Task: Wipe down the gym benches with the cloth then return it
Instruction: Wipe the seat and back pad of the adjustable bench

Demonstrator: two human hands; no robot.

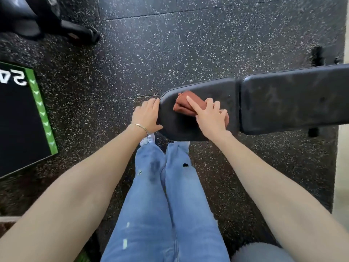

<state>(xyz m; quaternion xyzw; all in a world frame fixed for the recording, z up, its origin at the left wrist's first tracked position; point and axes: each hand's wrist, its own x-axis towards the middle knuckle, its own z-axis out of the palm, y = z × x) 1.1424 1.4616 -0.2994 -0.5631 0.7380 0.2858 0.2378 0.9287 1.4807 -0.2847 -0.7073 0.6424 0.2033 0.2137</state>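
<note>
Head view: we see the right hand (210, 118) gripping the bunched rust-red cloth (186, 103) on the left seat pad of the black bench (283, 99), index finger straight, other fingers curled over it. The left hand (146, 115) rests against the pad's rounded left end, fingers loosely straight. A speckled floor (170, 44) lies beneath.

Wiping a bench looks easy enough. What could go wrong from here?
The cloth is bunched small under the right hand, so strokes may leave strips of the seat pad unwiped. The left hand rests on the pad's rounded end, and that edge could get skipped. The cloth could also snag or miss grime in the gap before the back pad.
</note>
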